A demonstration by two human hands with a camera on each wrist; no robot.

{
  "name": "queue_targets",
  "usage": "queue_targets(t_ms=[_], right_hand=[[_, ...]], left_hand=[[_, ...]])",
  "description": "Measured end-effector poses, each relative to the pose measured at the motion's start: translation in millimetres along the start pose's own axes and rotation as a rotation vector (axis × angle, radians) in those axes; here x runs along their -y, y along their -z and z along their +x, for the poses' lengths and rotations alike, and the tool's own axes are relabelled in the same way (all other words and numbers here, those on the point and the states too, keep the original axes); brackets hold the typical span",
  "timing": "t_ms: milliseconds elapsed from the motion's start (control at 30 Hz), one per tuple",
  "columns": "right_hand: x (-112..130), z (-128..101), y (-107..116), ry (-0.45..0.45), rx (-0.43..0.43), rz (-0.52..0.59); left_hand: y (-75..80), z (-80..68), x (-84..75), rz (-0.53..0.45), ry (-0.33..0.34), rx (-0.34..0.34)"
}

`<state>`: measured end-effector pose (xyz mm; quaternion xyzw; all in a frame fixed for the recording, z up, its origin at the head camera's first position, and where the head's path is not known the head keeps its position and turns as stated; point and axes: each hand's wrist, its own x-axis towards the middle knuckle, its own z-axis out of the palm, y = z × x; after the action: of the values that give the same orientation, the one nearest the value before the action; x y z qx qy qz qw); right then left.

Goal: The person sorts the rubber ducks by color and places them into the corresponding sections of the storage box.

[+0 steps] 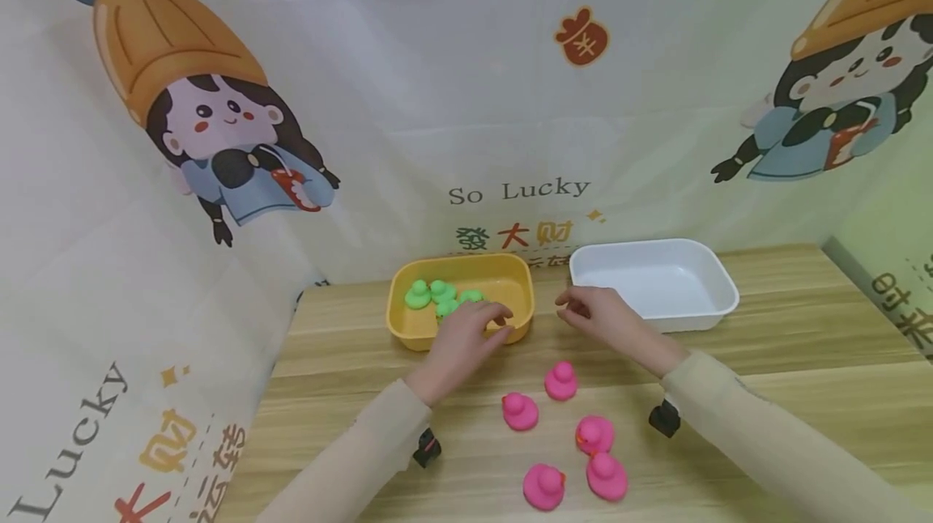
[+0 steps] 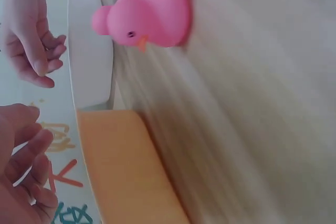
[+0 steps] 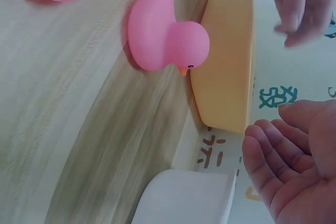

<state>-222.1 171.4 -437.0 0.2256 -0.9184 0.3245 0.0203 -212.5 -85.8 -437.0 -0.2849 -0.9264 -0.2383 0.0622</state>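
My left hand (image 1: 466,342) hovers over the front right part of a yellow basin (image 1: 397,329), its fingers loosely bent and holding nothing. Inside that basin lie several green rubber ducks (image 1: 418,295), partly hidden behind the hand. Near the front left corner of a white basin (image 1: 700,316) is my right hand (image 1: 612,319), also without anything in its loosely curved fingers. In the right wrist view, a gap shows between thumb and fingers of the right hand (image 3: 294,156). Several pink rubber ducks (image 1: 561,381) stand on the table, nearer to me than both hands.
The two basins stand side by side at the back of the wooden table (image 1: 328,426), close to a printed cloth (image 1: 408,102) hanging behind. No ducks show in the white basin. Two of the pink ducks (image 1: 607,476) touch each other.
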Motion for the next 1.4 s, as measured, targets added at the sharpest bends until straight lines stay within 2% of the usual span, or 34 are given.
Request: queue_targets(t_ms=[200,400,800,967,1167,1400], right_hand=[[2,-19,7,0.030,-0.008,-0.004],[-1,-36,10,0.061,0.000,-0.036],[-8,-68,11,0.078,-0.002,-0.043],[-12,-84,7,0.129,-0.027,-0.046],[-13,-101,2,0.226,-0.037,-0.019],[-11,-117,-3,0.230,-0.004,0.014]], left_hand=[[-3.1,34.9,-11.1,0.013,-0.046,0.077],[-9.9,56.1,-10.3,0.035,-0.042,0.124],[-20.1,70.7,-5.8,0.063,-0.027,0.159],[-26.1,78.1,-7.1,0.120,-0.051,0.160],[-30.5,86.5,-11.2,0.129,-0.090,0.202],[-36.5,94.0,-12.1,0.156,-0.168,0.216]])
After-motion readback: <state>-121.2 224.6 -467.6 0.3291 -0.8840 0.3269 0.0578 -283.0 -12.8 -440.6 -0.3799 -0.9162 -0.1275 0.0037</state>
